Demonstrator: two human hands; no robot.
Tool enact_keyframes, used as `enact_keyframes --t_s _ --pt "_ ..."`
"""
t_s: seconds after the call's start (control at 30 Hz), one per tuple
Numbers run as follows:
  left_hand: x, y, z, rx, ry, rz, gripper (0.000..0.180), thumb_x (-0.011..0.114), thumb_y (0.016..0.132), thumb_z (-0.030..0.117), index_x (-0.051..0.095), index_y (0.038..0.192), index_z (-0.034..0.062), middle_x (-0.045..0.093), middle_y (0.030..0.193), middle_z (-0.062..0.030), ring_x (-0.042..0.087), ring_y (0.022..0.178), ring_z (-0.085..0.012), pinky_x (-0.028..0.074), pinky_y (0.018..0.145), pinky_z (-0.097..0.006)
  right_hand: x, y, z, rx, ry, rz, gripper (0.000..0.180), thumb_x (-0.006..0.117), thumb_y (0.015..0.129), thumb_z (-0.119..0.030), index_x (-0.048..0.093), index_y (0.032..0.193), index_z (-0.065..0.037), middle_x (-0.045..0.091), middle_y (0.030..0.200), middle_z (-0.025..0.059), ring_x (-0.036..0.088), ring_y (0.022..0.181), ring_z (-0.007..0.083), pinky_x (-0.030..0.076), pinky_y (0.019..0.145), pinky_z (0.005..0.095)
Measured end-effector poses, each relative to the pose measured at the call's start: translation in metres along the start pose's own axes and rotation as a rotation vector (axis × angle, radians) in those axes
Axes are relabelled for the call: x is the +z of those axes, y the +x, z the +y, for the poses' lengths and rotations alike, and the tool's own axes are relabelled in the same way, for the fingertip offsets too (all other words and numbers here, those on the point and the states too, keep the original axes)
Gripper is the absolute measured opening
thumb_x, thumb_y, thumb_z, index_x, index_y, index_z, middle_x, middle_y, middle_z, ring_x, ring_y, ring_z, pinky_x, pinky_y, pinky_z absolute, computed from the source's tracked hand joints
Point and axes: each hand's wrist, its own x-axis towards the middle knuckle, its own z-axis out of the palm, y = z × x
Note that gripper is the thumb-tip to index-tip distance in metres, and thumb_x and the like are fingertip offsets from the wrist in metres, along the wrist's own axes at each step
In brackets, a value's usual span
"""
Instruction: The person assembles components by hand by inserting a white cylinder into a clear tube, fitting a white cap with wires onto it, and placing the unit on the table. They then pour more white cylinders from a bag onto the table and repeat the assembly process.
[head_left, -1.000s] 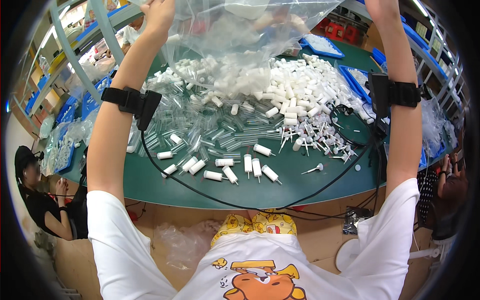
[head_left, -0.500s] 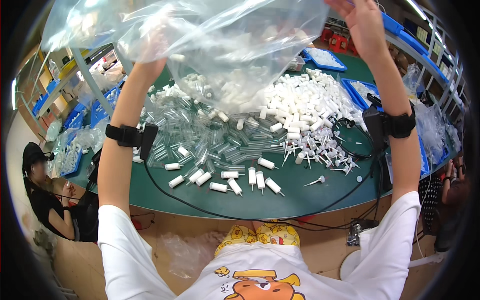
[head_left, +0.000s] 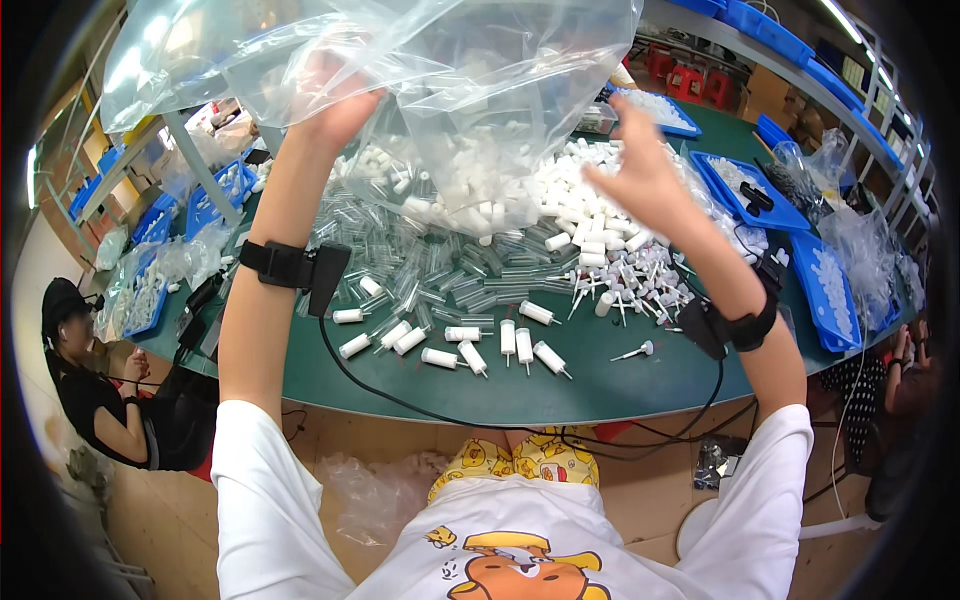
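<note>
From my end, a green table (head_left: pixel 520 398) fills the middle, smooth and matte. Above its far half I've got a big clear plastic bag (head_left: pixel 450 95), its longer spread running crosswise from upper left to right, one slack part tapering down toward the table; thin film, glossy and creased, white pieces showing through. Up on the right, the right hand (head_left: pixel 645 175) is apart from the bag, fingers spread with nothing between them, a little blurred. The left hand (head_left: pixel 338 108) is up at the bag's left part, its fingers veiled by film, so I can't tell whether they're pinching it. Beneath: a heap of stubby white cylinders (head_left: pixel 585 190), smooth and dull, and to its left glassy, hollow clear tubes (head_left: pixel 385 222) lying every which way. Smallest, thin pins (head_left: pixel 640 290) with white heads bristle in a cluster, right of the tubes.
</note>
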Motion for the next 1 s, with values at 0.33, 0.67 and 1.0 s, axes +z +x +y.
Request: enact_keyframes --t_s 0.33,0.67,1.0 --pt "0.008 0.008 0.009 -0.206 -0.124 -0.448 0.041 0.036 0.093 0.023 0.041 0.127 0.0024 0.042 0.132 -0.0179 0.04 0.12 -0.0338 0.027 0.104 -0.049 0.075 0.005 0.022 0.152 0.568 -0.017 0.033 0.065 0.08 -0.022 0.056 0.102 0.001 0.06 0.103 0.0172 0.057 0.101 0.0284 0.044 0.087 0.0354" --pt "0.036 -0.029 -0.001 0.047 0.445 0.05 0.052 0.033 0.096 0.029 0.017 0.141 0.0085 0.01 0.149 -0.0112 0.01 0.137 -0.0348 0.018 0.109 -0.052 0.022 0.037 0.0 0.134 0.567 0.246 0.021 0.057 0.087 -0.019 0.06 0.089 0.001 0.065 0.084 0.0053 0.058 0.077 0.0109 0.044 0.068 0.0236" --pt "0.035 -0.05 -0.015 -0.141 0.629 0.022 0.045 0.039 0.095 0.03 0.034 0.13 0.0034 0.034 0.138 -0.0125 0.038 0.123 -0.0275 0.03 0.104 -0.043 0.016 0.031 -0.041 0.114 0.916 0.232 0.02 0.058 0.087 -0.022 0.061 0.092 -0.003 0.064 0.093 0.0064 0.059 0.08 0.0126 0.044 0.067 0.0246"
